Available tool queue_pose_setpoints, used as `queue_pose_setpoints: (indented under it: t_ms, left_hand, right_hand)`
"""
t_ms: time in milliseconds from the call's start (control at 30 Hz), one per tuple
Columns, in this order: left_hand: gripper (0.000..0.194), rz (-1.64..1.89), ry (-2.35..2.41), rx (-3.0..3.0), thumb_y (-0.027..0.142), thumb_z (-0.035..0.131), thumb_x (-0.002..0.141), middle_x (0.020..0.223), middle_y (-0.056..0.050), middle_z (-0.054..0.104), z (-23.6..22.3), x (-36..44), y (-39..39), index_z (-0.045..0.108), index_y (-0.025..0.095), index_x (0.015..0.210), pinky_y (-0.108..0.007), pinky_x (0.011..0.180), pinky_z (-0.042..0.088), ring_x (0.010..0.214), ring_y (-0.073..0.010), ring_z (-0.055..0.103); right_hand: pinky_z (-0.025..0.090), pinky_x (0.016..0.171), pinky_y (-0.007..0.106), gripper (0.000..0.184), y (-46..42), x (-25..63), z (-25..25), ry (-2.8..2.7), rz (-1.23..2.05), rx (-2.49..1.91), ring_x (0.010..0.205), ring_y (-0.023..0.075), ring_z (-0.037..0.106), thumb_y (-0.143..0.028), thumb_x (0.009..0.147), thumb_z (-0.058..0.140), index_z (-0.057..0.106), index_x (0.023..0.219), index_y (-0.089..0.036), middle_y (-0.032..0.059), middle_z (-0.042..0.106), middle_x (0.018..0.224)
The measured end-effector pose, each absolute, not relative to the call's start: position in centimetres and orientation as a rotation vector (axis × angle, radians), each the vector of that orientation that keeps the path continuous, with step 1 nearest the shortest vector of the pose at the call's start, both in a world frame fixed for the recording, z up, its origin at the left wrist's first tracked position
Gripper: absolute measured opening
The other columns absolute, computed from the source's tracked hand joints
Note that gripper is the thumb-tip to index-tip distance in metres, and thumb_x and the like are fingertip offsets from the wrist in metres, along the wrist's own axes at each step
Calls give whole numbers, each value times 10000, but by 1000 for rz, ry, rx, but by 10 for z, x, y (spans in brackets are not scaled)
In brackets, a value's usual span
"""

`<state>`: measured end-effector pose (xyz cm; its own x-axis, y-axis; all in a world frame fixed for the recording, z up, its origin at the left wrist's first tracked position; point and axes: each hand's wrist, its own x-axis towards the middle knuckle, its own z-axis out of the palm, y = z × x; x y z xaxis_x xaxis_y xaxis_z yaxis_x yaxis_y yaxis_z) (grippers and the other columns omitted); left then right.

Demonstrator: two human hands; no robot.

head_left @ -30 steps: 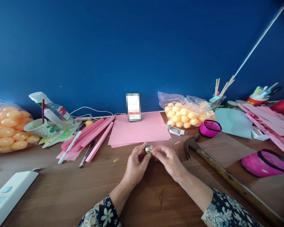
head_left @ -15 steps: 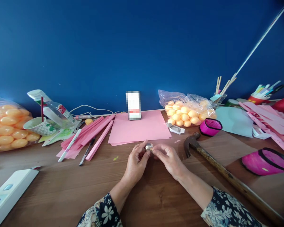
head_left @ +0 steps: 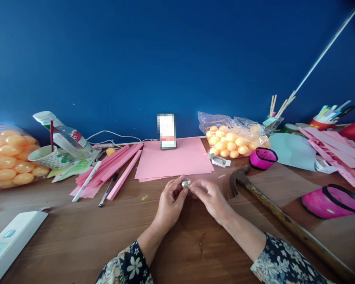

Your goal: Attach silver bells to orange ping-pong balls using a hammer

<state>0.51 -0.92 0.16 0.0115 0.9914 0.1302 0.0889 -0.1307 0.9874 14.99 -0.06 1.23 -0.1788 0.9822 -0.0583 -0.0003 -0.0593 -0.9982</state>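
My left hand (head_left: 172,199) is closed, with thumb and fingertips round a small shiny silver ball (head_left: 185,183). My right hand (head_left: 210,197) is closed in a pinch at the ball's right edge; what lies between its thumb and forefinger is too small to name. The fingertips of both hands nearly meet, just in front of a stack of pink paper sheets (head_left: 171,161). A claw hammer (head_left: 272,209) with a worn wooden handle lies to the right of my right hand.
A phone (head_left: 167,132) stands against the blue wall. Bags of orange balls (head_left: 230,142) sit at both sides. Pink paper strips (head_left: 118,163), a pen (head_left: 109,191) and a power strip (head_left: 13,240) lie left. Magenta fabric bands (head_left: 333,203) are at right.
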Motion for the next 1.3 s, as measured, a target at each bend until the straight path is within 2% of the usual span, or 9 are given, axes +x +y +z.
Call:
queue_pose_setpoints:
  t_ms: [567,833,1133,1300]
  left_hand:
    - [397,1246,1201,1348,254,557,771,1176,-66,542,-4,6,-8,550,225,1167,-317,924,438,1045,-190,550]
    - [404,1259,1167,1300,234,572,757,1158,-79,573,-4,6,-7,549,214,1160,-345,909,455,1036,-205,565]
    - [385,1243,1157,1274,218,570,760,1167,-93,572,-5,6,-7,546,191,1143,-359,913,458,1057,-213,559]
    - [361,1266,1194,1326,205,572,754,1166,-86,564,-7,6,-6,564,191,1115,-356,919,453,1051,-204,558]
  right_hand:
    - [514,719,298,218,-1,149,15,-1308,1392,-1148,732,145,577,-377,739,610,605,763,-160,19,626,767]
    - [508,724,311,237,-2,149,15,-1290,1422,-1133,730,151,586,-386,735,614,609,774,-152,26,636,769]
    - [477,695,286,208,0,152,8,-1427,1281,-1177,691,146,578,-350,769,573,615,773,-146,24,640,718]
    - [467,705,278,213,-1,152,4,-1459,1224,-1222,726,161,597,-345,783,551,614,788,-142,40,663,760]
